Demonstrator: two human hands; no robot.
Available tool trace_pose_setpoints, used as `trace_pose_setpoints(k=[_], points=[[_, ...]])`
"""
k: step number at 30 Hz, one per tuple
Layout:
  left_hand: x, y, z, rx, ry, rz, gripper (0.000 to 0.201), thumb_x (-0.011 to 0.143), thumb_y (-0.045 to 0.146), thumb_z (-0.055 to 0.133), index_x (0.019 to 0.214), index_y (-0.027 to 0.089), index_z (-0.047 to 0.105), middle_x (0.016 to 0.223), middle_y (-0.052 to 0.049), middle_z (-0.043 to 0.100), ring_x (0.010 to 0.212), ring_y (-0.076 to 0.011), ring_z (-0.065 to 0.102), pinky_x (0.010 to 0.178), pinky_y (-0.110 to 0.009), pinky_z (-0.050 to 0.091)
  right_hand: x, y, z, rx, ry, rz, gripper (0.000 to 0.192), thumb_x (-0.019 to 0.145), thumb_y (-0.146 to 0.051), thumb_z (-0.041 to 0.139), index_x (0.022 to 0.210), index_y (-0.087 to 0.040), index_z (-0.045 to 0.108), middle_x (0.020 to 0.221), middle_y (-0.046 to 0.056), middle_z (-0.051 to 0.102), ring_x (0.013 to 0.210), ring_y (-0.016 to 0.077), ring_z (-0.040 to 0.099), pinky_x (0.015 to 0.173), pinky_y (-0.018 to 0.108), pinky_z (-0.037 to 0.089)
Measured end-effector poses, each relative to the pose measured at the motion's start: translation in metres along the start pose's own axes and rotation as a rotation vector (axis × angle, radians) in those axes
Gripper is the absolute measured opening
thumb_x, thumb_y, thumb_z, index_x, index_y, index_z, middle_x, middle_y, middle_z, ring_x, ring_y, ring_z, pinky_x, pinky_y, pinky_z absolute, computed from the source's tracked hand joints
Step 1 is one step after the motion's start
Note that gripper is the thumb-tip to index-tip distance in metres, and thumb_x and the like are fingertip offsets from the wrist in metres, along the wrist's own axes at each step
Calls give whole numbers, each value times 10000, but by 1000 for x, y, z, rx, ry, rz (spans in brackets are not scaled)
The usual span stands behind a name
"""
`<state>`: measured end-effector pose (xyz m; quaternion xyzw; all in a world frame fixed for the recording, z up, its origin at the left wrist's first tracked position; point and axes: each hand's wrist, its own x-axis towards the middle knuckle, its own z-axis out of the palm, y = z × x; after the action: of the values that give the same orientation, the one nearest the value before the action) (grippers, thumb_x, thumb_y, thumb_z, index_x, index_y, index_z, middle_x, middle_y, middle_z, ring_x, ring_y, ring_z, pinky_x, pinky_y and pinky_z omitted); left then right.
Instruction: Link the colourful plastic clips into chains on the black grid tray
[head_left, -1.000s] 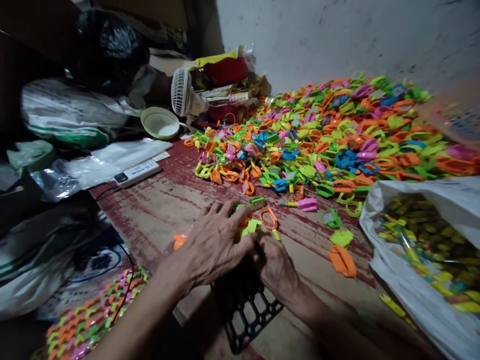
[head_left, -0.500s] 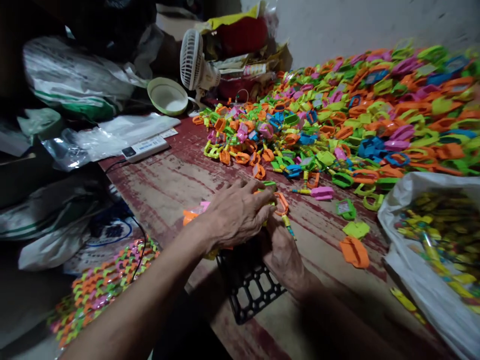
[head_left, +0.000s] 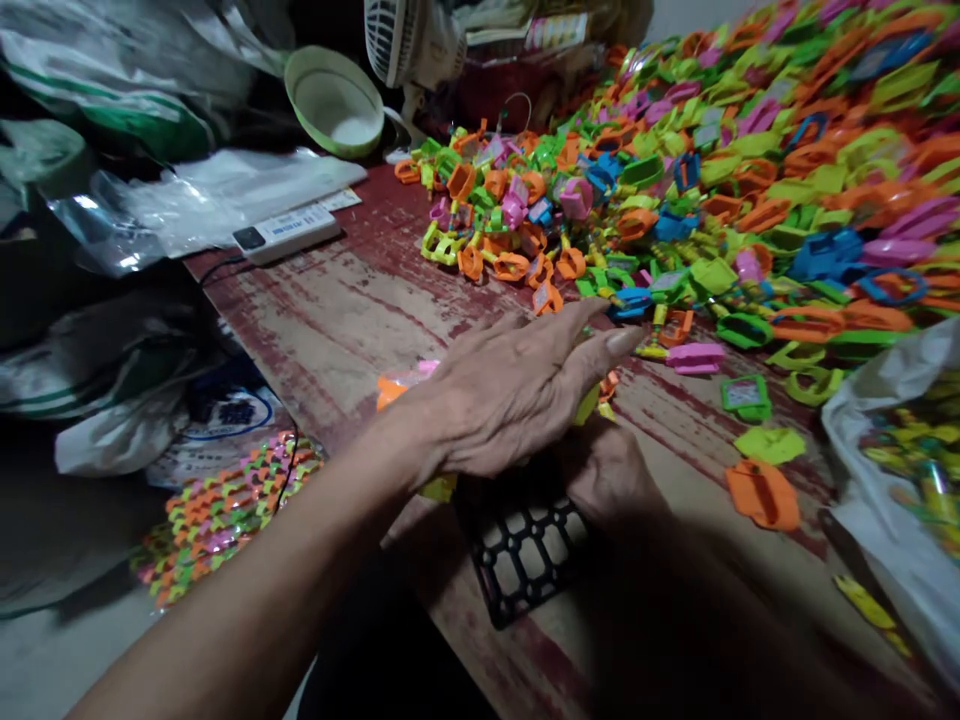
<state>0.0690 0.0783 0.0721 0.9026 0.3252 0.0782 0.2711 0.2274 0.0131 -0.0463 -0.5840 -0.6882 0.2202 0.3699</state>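
Observation:
My left hand point(head_left: 517, 390) lies flat with its fingers stretched out to the right, palm down over the far part of a black plastic grid point(head_left: 501, 608). Just below its fingertips is my right hand point(head_left: 611, 470), beside the grid's right edge. The right fingers are hidden behind the left hand and the grid. Bits of yellow, orange and green plastic pieces peek out around both hands. An orange piece point(head_left: 390, 392) shows left of my left wrist. What lies under the left palm is covered.
A big heap of coloured plastic pieces point(head_left: 675, 200) fills the back right. A white sack point(head_left: 870, 440) of yellow parts stands at right. Loose on the table point(head_left: 315, 310) lies an orange piece point(head_left: 761, 495). At the back left are a power strip point(head_left: 289, 235), bowl point(head_left: 334, 100) and fan point(head_left: 412, 40).
The view has tilted down and come closer. My left hand has moved right over the grid, its fingers now straighter and covering more of my right hand.

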Motion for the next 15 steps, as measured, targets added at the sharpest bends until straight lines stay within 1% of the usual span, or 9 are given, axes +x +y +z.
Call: trace_pose_setpoints(k=[1,2,4,5,6,9,11,13,15], points=[[0,-1,-1,-78,12,-19,487,1052,249,230,1506,277,406,1653,31,268,1506,-203,294,1273,-416,142,-1,1,2,5,15,-23,301,884,-263,475,1063,-217,711,823,80,706,868,261,673,854,373,563],[-1,-2,-2,-160,35,-36,498,1060,311,200,1531,285,359,1655,32,260,1509,-209,289,1272,-423,155,-3,2,5,13,23,-44,314,887,-239,469,1089,-224,708,837,83,711,865,261,676,854,376,566],[0,-5,-1,-301,94,-75,570,1052,476,170,1580,272,239,1628,-14,329,1499,-225,314,1264,-439,207,-6,4,9,9,48,-91,371,873,-174,456,1151,-242,691,880,82,720,874,258,681,853,376,571],[0,-7,-1,-354,135,-96,619,1039,542,178,1589,260,204,1603,-39,376,1492,-227,332,1257,-441,235,-7,6,11,-14,73,-118,414,859,-142,448,1185,-252,678,913,81,723,899,259,682,870,384,570],[0,-8,-2,-388,183,-109,642,1029,577,198,1587,259,206,1585,-46,407,1487,-226,343,1250,-440,258,-9,8,13,-47,98,-147,454,846,-120,444,1218,-260,663,950,81,724,930,262,681,896,396,566],[-3,-10,-11,-380,335,-105,569,1034,551,277,1532,282,335,1516,-41,507,1415,-236,457,1189,-443,368,-10,16,18,-139,192,-224,486,850,-101,430,1266,-256,628,1036,84,718,1001,263,677,963,429,551],[-11,-13,-22,-323,416,-128,518,1031,515,330,1476,267,429,1409,-54,613,1307,-253,568,1104,-441,456,-10,22,21,-183,246,-269,448,855,-101,426,1227,-234,636,1025,89,721,975,260,688,918,417,576],[-25,-20,-34,-268,495,-175,497,1013,490,386,1426,233,493,1307,-76,679,1221,-271,625,1040,-444,494,-10,25,22,-202,275,-292,390,858,-110,429,1158,-220,653,971,89,724,934,264,695,865,411,594],[-44,-34,-40,-238,608,-233,513,978,489,455,1407,213,509,1284,-95,688,1182,-283,644,1006,-448,507,-10,25,22,-198,252,-272,330,879,-141,448,1126,-216,654,951,89,723,925,269,692,853,418,594]])
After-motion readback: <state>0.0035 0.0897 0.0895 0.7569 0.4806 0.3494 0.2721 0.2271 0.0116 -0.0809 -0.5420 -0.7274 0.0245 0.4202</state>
